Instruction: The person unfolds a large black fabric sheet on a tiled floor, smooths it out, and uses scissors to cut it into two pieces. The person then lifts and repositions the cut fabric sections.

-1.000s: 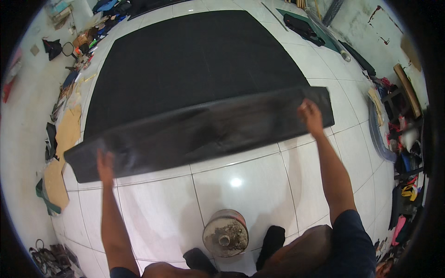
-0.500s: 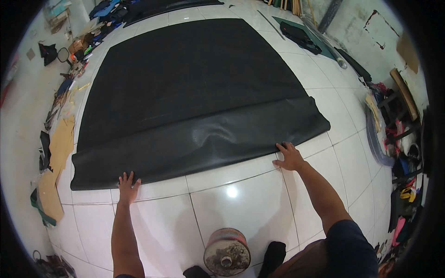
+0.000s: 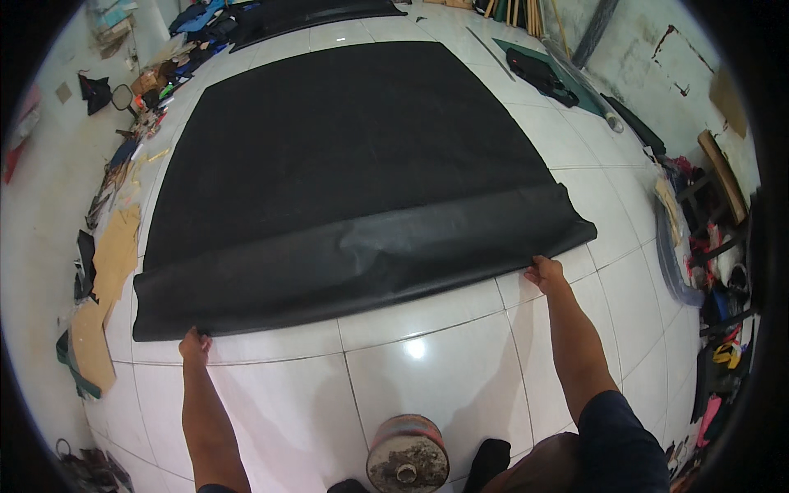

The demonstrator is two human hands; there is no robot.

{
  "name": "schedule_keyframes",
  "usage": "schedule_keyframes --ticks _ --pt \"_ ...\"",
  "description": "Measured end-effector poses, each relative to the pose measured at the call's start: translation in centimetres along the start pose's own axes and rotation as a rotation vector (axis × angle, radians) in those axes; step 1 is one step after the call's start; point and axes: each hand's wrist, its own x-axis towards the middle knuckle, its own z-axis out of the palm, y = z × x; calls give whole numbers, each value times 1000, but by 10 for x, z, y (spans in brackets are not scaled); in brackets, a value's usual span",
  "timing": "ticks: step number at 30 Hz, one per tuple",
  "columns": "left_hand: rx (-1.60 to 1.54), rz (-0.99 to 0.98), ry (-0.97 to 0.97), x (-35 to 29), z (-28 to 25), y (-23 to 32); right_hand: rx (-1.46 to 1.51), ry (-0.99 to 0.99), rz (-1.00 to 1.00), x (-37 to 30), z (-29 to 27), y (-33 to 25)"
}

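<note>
A large black sheet, leather-like with a dull sheen (image 3: 353, 140), lies spread over the tiled floor. Its near part is folded over into a wide smooth flap (image 3: 329, 271) with a dent near the middle. At the flap's near edge, close to its left end, my left hand (image 3: 195, 347) pinches the material. Farther right along the same edge, my right hand (image 3: 546, 275) has its fingers closed on the border, partly hidden by the hand itself. Both arms reach well apart.
A round, stained metal can (image 3: 407, 464) stands between my feet. Tan board pieces (image 3: 107, 271) lie along the left wall. Another black sheet (image 3: 316, 18) is at the far end. A clear roll (image 3: 592, 103) and piled odds and ends line the right wall.
My left hand has shifted left and gone from spread fingers to a pinch on the edge. My right hand has slid right and closed on the edge too.
</note>
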Motion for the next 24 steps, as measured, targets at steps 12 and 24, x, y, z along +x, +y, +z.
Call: schedule_keyframes --ticks 12,24 --pt "-153 -112 -11 -39 -38 -33 26 -11 49 -39 -68 -4" --pt "-71 258 159 -189 -142 18 -13 162 -211 -166 -164 -40"
